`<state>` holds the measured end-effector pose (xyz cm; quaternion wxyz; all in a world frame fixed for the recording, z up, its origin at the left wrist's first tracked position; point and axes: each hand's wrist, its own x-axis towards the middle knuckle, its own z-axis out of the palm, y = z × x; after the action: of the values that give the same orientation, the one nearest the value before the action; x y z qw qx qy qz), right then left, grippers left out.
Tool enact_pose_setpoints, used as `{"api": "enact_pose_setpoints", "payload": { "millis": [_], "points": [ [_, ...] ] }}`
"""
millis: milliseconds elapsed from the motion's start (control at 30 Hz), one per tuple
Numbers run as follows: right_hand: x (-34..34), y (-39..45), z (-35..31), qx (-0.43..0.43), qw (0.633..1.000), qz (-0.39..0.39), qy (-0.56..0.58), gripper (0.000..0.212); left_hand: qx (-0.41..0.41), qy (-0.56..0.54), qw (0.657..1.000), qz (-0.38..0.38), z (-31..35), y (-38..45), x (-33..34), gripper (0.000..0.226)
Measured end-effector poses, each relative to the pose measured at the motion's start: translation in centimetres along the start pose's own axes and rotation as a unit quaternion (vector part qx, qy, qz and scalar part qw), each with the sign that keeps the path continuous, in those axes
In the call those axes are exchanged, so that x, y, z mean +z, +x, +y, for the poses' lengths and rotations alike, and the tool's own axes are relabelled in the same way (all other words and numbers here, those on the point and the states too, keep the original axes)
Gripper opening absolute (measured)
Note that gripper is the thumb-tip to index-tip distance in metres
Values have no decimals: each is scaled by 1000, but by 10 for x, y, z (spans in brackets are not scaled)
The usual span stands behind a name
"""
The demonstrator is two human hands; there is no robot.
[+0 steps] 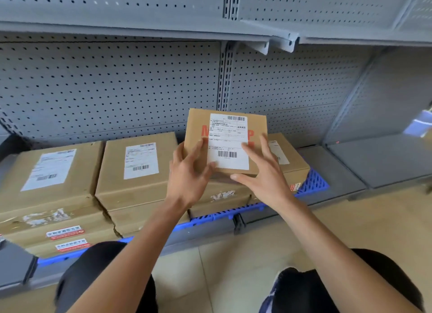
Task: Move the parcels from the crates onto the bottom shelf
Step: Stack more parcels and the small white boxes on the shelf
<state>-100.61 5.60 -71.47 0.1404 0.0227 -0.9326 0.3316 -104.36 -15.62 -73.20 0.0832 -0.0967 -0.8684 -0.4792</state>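
A small brown cardboard parcel [256,128] with a white shipping label is tilted up, its lower edge resting on the boxes below. My left hand [189,172] grips its left side, thumb on the label. My right hand [264,172] holds its lower right corner, fingers spread across the front. Beneath it, partly hidden, sits another brown parcel [291,158]. Two larger labelled parcels [51,179] [138,170] stand side by side to the left on the bottom shelf [332,172], on a blue plastic grid [313,181]. No crates are in view.
A grey pegboard back wall [105,86] rises behind the parcels, with an upper shelf edge [268,34] overhead. A bare grey shelf section [378,163] lies to the right. My knees [98,273] are at the bottom over a beige tiled floor [233,266].
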Motion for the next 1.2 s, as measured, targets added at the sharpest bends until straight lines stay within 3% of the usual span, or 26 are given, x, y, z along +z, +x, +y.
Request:
{"api": "enact_pose_setpoints", "payload": {
  "millis": [267, 533, 767, 1000, 1200],
  "points": [
    [-18, 24, 65, 36, 999, -31, -18, 88, 2, 36, 998, -47, 8, 26, 58, 66],
    [1, 67, 90, 36, 996, -76, 12, 90, 26, 172, 983, -63, -20, 58, 56, 82],
    [32, 87, 90, 33, 993, -100, 47, 82, 11, 205, 978, -44, -48, 73, 50, 84],
    [43, 106, 99, 51, 989, -126, 54, 81, 13, 229, 972, -48, -61, 86, 50, 76],
    [53, 110, 94, 50, 993, -105, 14, 74, 36, 235, 970, -47, -70, 91, 46, 55]
  ]
}}
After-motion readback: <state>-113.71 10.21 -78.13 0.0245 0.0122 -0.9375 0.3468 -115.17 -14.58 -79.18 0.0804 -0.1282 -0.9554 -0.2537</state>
